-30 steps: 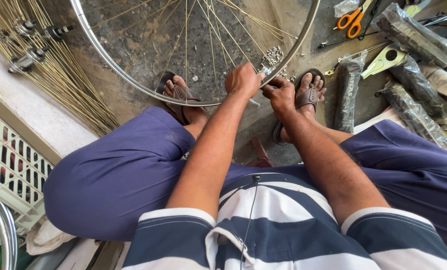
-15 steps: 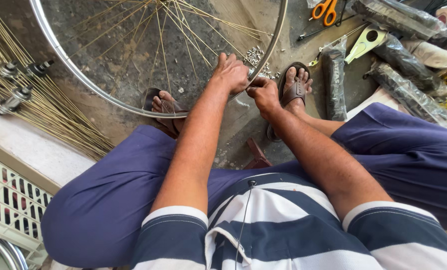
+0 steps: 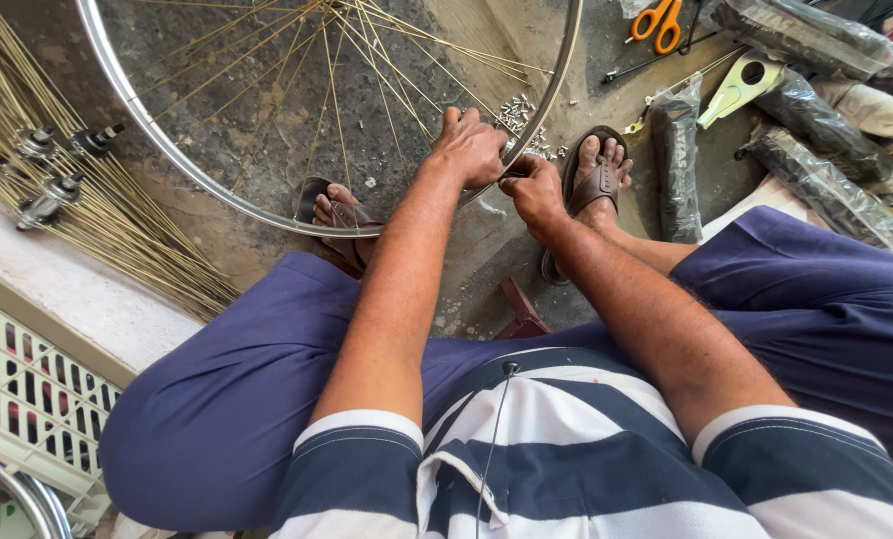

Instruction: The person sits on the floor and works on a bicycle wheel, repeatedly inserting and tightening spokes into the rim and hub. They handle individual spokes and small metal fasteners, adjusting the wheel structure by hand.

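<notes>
Head view: wheel rim (image 3: 267, 212) under fingers (image 3: 486, 152)

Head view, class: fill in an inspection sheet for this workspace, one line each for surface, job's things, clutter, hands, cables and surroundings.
Surface: stained concrete floor.
Job's things: wheel rim with spokes; small metal nipples piled by it.
Clutter: loose spokes bundle, hubs, orange scissors, wrapped black rolls.
Hands: left hand and right hand both on the rim.
Cables: thin cord down the striped shirt.
Surroundings: white plastic crate.
</notes>
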